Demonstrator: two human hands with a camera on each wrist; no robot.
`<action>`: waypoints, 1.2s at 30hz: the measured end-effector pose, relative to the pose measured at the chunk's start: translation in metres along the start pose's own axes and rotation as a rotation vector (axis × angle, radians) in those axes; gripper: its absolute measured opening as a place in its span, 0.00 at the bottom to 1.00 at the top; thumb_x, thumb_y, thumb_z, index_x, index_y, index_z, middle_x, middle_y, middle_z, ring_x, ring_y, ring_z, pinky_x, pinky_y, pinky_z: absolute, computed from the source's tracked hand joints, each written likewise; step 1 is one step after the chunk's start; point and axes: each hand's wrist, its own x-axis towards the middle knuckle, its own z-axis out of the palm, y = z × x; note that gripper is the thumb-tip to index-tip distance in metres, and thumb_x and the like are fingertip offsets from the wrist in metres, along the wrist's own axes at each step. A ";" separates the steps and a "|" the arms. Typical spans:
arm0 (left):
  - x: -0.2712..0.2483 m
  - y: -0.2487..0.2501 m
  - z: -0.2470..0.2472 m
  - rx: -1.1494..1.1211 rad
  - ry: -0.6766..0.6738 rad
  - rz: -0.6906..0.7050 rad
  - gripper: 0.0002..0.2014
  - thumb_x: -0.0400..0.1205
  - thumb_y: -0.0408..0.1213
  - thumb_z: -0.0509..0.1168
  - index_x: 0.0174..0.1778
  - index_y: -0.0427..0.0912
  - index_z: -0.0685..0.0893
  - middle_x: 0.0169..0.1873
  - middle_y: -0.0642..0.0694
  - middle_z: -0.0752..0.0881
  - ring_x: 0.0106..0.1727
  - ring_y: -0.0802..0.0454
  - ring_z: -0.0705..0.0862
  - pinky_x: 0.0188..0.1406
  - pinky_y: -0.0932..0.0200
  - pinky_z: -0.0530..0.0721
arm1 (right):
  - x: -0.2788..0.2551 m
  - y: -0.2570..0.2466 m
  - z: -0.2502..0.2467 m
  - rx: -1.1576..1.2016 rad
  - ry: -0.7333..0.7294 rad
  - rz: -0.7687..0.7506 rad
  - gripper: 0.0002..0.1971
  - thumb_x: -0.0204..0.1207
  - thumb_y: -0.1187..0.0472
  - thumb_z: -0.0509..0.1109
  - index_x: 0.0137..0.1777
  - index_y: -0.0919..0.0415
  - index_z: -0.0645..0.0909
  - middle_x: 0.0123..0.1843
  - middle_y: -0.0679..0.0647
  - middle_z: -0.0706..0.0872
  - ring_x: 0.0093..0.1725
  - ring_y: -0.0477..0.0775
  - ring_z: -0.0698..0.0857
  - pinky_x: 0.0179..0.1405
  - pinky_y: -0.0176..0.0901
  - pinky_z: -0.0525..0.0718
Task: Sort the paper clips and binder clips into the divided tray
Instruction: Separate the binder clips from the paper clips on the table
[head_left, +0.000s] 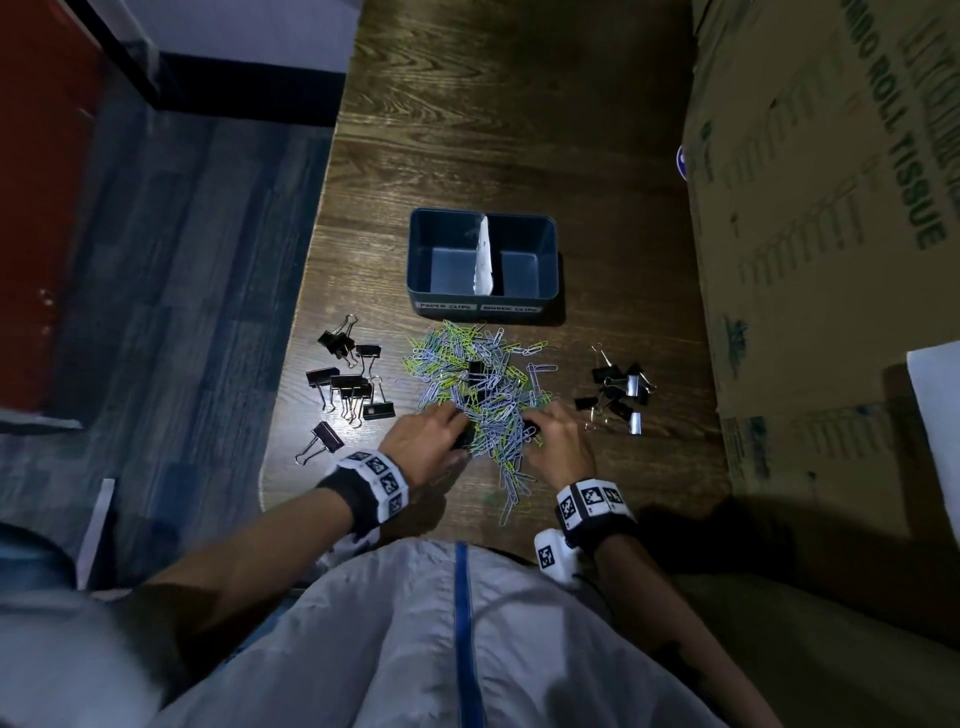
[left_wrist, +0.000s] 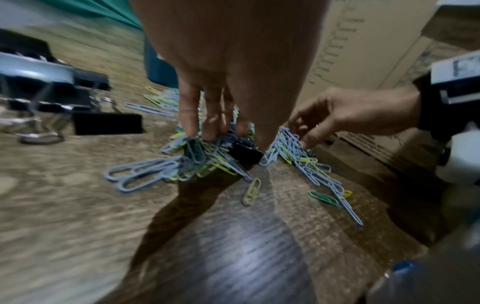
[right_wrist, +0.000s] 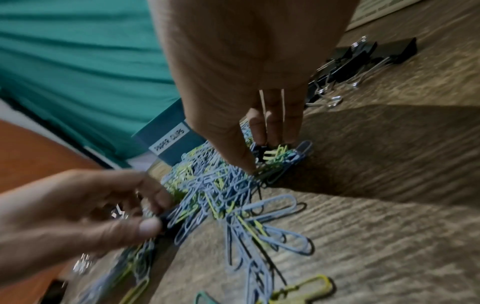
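Dark wood-grain desk (head_left: 519, 130) carried a blue divided tray (head_left: 549, 260), both halves bare. In front of it lay the paper clips (head_left: 483, 384), heaped, with binder clips (head_left: 353, 384) grouped at either side. My left hand (head_left: 423, 441) pinched a black binder clip (left_wrist: 244, 152) in the heap; my right hand (head_left: 558, 441) pinched another small black clip (right_wrist: 261, 151) at the heap's right edge.

Both forearms reach forward over the desk's near edge, marker bands on the wrists. The left hand (head_left: 423, 436) and the right hand (head_left: 558, 441) sit close together – palms down, fingers (left_wrist: 188, 115) curled downward, pinching.
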 end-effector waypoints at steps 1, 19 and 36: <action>0.003 0.007 -0.001 0.010 -0.009 -0.018 0.23 0.80 0.54 0.66 0.64 0.43 0.73 0.60 0.45 0.77 0.57 0.46 0.80 0.45 0.53 0.83 | -0.001 -0.003 0.000 -0.009 0.001 -0.009 0.23 0.70 0.68 0.80 0.64 0.50 0.84 0.63 0.51 0.80 0.58 0.55 0.84 0.54 0.53 0.90; -0.002 0.008 -0.004 -0.122 0.046 -0.051 0.24 0.78 0.40 0.68 0.69 0.40 0.74 0.63 0.42 0.75 0.59 0.44 0.79 0.46 0.53 0.82 | -0.004 -0.004 -0.010 -0.019 -0.023 0.076 0.18 0.70 0.62 0.78 0.56 0.49 0.77 0.50 0.49 0.86 0.47 0.57 0.87 0.44 0.53 0.89; -0.052 -0.087 -0.043 -0.072 0.103 -0.184 0.23 0.68 0.40 0.75 0.60 0.45 0.81 0.53 0.45 0.79 0.56 0.42 0.78 0.38 0.52 0.79 | 0.025 0.035 -0.089 0.245 0.434 0.327 0.09 0.73 0.69 0.74 0.52 0.60 0.89 0.52 0.61 0.90 0.50 0.61 0.88 0.46 0.37 0.74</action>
